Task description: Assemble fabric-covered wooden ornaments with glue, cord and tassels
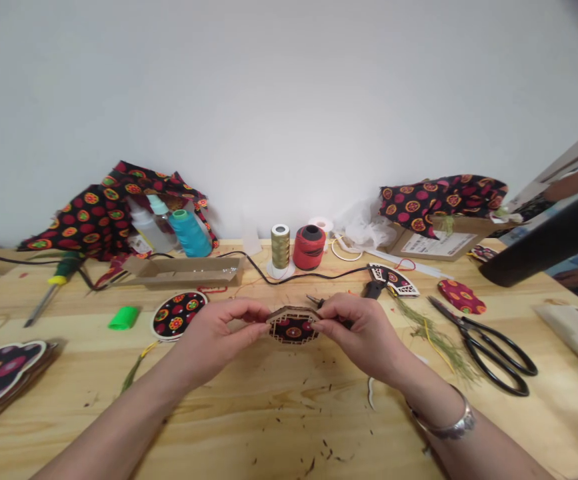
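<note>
Both of my hands hold a small octagonal wooden lattice frame [293,325] backed with black cloth printed with red and orange circles, just above the wooden table [279,427]. My left hand [221,330] pinches its left edge with thumb and fingers. My right hand [356,330] pinches its right edge, and a small dark tool with a metal tip [319,303] sticks out of the same hand. A silver bangle [446,423] sits on my right wrist.
Black scissors [489,343] and green-yellow threads [429,330] lie to the right. An oval fabric piece [177,315], green lighter [123,317] and screwdriver [51,287] lie left. Thread spools [309,247], a cardboard tray [183,270], bottles and printed cloth heaps [103,210] line the back.
</note>
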Demonstrator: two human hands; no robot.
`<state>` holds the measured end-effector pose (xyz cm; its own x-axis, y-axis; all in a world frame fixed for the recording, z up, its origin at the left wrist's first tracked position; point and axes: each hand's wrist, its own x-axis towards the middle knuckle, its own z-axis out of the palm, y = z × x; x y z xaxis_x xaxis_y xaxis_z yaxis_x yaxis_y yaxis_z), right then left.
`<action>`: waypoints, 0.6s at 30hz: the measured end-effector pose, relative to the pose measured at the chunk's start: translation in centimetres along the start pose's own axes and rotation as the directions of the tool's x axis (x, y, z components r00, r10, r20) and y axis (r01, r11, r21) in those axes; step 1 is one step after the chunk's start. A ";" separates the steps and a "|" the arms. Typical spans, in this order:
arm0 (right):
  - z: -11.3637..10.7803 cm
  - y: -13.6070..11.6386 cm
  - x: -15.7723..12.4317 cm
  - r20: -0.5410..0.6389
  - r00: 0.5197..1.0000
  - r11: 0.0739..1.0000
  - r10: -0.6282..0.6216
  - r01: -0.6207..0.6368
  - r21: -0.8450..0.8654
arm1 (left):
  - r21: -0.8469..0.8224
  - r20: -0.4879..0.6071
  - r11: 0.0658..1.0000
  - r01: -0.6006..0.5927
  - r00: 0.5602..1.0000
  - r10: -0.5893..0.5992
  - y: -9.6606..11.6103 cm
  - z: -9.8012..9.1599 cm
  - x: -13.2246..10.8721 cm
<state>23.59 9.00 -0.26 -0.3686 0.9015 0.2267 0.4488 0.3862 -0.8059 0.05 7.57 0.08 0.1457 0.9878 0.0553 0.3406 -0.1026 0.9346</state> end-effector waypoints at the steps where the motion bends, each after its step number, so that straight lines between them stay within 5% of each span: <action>1: 0.0 -0.1 0.0 -0.002 0.999 0.999 -0.036 0.036 -0.016 | 0.018 -0.009 0.999 -0.027 1.000 0.027 0.0 -0.1 0.0; 9: 0.3 0.0 -0.6 0.004 0.960 0.954 -0.281 0.279 -0.110 | 0.126 0.005 0.975 -0.185 0.983 0.186 -0.9 -0.8 -1.1; 15: 1.2 0.7 -3.2 0.005 0.855 0.817 -0.518 0.497 -0.292 | 0.231 0.090 0.916 -0.327 0.945 0.315 -3.0 -0.2 -3.2; 18: 1.4 0.8 -4.8 0.028 0.842 0.780 -0.539 0.511 -0.360 | 0.263 0.140 0.881 -0.393 0.919 0.368 -3.6 0.0 -4.2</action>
<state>24.57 4.72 -2.77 -0.5747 0.5456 0.6099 0.4551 0.8325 -0.3159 -1.79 3.84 -3.49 0.3891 0.8538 0.3460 0.4869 -0.5094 0.7095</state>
